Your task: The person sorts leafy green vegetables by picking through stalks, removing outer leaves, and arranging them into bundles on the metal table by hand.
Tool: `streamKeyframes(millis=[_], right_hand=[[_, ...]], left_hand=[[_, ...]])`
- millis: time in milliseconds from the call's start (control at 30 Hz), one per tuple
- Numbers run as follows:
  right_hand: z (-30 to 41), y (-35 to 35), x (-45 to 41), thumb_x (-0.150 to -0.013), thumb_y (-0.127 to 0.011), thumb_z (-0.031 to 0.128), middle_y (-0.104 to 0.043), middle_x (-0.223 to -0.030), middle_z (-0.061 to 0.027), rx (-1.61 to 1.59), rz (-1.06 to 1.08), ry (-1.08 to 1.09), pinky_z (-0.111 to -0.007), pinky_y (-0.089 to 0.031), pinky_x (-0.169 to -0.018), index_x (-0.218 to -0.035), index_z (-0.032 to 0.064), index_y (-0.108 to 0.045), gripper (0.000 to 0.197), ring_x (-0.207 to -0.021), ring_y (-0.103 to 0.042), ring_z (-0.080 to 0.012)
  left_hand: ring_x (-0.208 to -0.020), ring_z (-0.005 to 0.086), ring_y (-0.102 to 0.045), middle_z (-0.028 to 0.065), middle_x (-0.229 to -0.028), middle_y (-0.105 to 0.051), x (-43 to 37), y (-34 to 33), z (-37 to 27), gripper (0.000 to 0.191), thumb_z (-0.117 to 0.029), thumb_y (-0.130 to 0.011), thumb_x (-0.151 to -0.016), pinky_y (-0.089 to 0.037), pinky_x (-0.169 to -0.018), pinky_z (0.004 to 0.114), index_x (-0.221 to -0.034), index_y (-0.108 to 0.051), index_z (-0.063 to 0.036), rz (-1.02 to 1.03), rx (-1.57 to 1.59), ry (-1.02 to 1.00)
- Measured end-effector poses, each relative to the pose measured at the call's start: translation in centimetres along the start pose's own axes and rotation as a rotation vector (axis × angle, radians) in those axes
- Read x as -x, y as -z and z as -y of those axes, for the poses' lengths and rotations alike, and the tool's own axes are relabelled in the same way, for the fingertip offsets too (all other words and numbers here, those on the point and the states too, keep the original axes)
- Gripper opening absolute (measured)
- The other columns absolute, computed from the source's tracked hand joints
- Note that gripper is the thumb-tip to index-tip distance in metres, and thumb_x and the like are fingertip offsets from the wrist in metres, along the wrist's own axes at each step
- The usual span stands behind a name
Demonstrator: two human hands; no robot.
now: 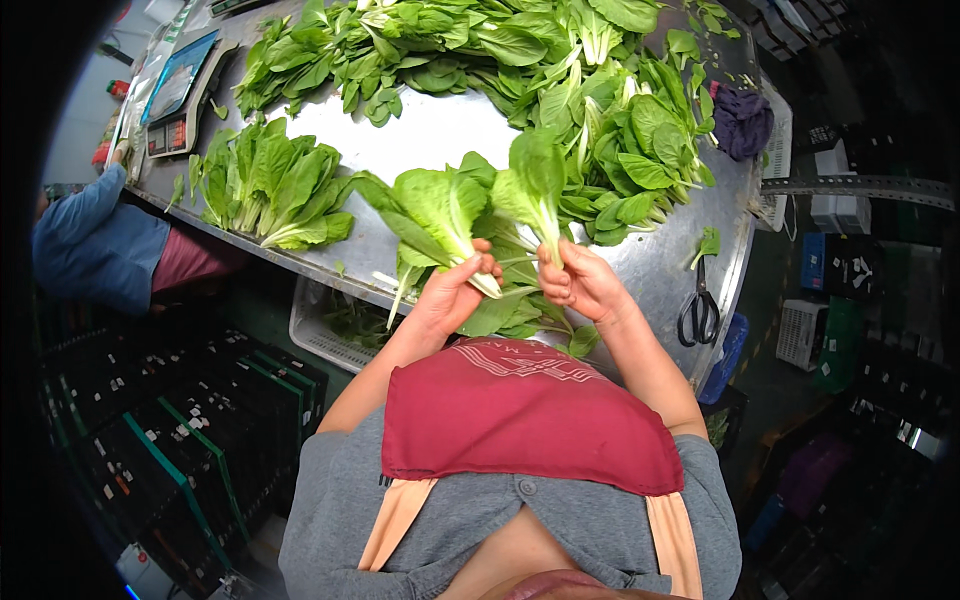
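Note:
In my left hand point(457, 289) is a leafy green head point(441, 210), gripped by its white stem end with the leaves pointing away from me. My right hand point(574, 277) pinches a smaller leafy green point(534, 184) at its pale base, and its leaves stand up beside the first. Both hands are over the near edge of a metal table point(645, 262). Loose leaves point(502, 311) lie under and between my hands, partly hidden by them. A bunch of leafy greens point(270, 184) rests on the table to the left.
A large heap of greens point(517, 45) curves along the back and right. Black-handled scissors point(699, 311) and a purple cloth point(741, 121) lie at the right. A weighing scale point(180, 94) stands at the left, near another person point(105, 236). Below the edge is a white crate point(322, 330).

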State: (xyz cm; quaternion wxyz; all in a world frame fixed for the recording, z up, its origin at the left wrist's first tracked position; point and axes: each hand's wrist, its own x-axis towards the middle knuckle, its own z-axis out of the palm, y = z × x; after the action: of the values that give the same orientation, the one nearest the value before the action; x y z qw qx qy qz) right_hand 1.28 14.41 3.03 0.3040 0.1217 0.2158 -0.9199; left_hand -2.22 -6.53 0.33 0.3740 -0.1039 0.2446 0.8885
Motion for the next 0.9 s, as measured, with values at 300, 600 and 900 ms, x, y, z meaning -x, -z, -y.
streamKeyframes(millis=[300, 600, 900], right_hand=[[-1.5, -2.7, -0.3, -0.09, -0.042, 0.032, -0.047, -0.058, 0.0001, 0.463, -0.211, -0.073, -0.015, -0.027, -0.036, -0.09, 0.0044, -0.052, 0.029, -0.043, -0.038, -0.0053], [-4.0, -3.2, -1.0, -0.081, -0.058, 0.017, -0.053, -0.056, -0.0011, 1.025, -0.474, 0.296, -0.02, -0.037, -0.044, -0.089, 0.0028, -0.05, 0.018, -0.047, -0.047, -0.0055], [-4.7, -2.0, -1.4, -0.086, -0.05, 0.016, -0.053, -0.064, -0.0026, 1.095, -0.392, 0.312, -0.022, -0.041, -0.051, -0.093, 0.0, -0.052, 0.018, -0.054, -0.048, -0.0074]], left_hand=[[-0.084, 0.0171, -0.053, 0.0088, -0.097, -0.056, -1.5, -0.5, -0.6, 0.037, -0.014, -0.06, -0.078, -0.044, -0.078, 0.031, -0.11, -0.049, 0.0024, 0.173, -0.094, 0.159], [-0.098, 0.0218, -0.053, 0.0108, -0.107, -0.052, -1.0, -1.1, 0.7, 0.044, -0.014, -0.058, -0.08, -0.043, -0.086, 0.037, -0.118, -0.041, 0.001, 0.065, -0.132, 0.05], [-0.085, 0.0154, -0.055, 0.004, -0.093, -0.058, -0.3, -1.7, 0.5, 0.03, -0.008, -0.065, -0.074, -0.044, -0.078, 0.029, -0.101, -0.053, -0.0023, -0.121, -0.435, -0.116]])
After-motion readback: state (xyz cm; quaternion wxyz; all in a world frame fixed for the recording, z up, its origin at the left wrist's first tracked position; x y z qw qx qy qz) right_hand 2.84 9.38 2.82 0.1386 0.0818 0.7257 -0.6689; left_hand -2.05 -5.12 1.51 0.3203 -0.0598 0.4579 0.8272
